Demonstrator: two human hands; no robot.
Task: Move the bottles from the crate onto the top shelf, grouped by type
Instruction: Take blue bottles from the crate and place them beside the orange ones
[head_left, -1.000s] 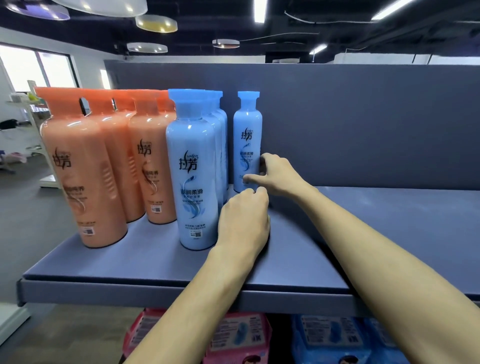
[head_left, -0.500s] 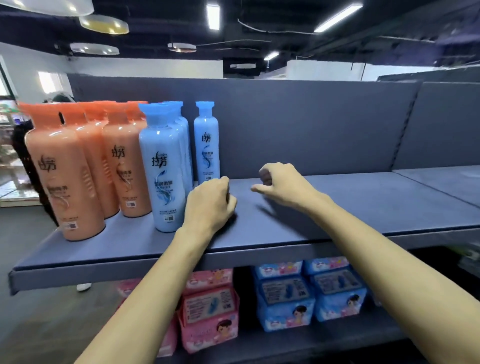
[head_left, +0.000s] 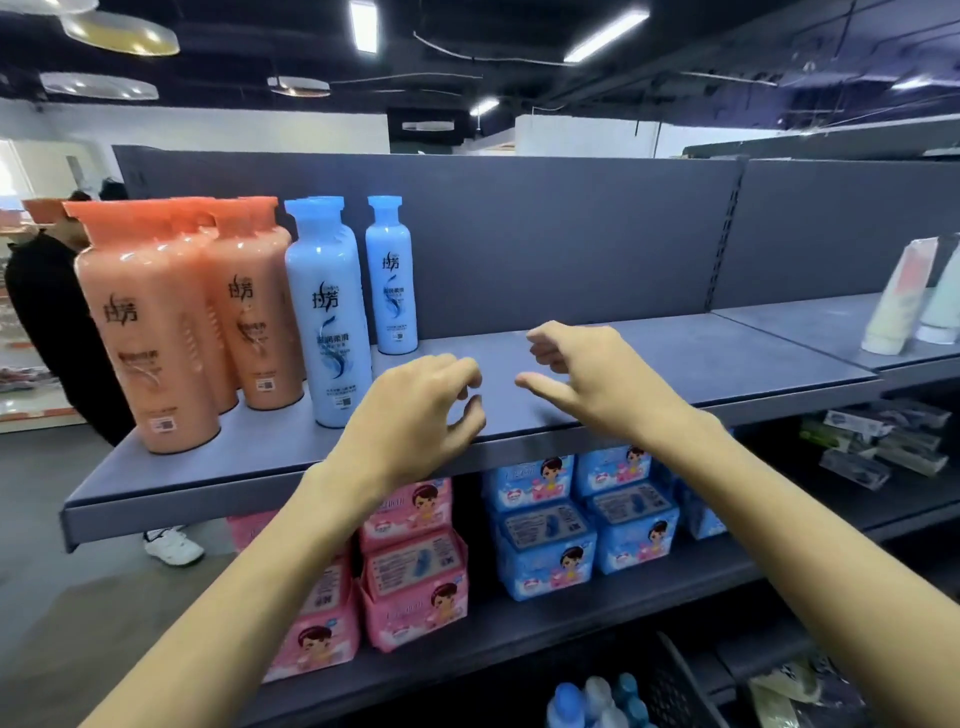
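Both hands have drawn back from the blue bottles (head_left: 332, 322): left hand (head_left: 415, 415) and right hand (head_left: 587, 384) hover loosely curled and empty over the top shelf (head_left: 701, 364), so that placement looks done. Bottom right, remaining bottles (head_left: 587, 701) wait in the crate (head_left: 675, 680), under a jutting lower shelf of packs (head_left: 415, 587). Farther back, orange bottles (head_left: 150, 332) stand just left of the blue.

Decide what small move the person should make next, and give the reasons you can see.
Probably lower the right hand toward the crate below to take another bottle. It and the left hand hover empty over the top shelf, blue-capped bottles stand in the crate, and bare shelf lies right of the blue bottles.
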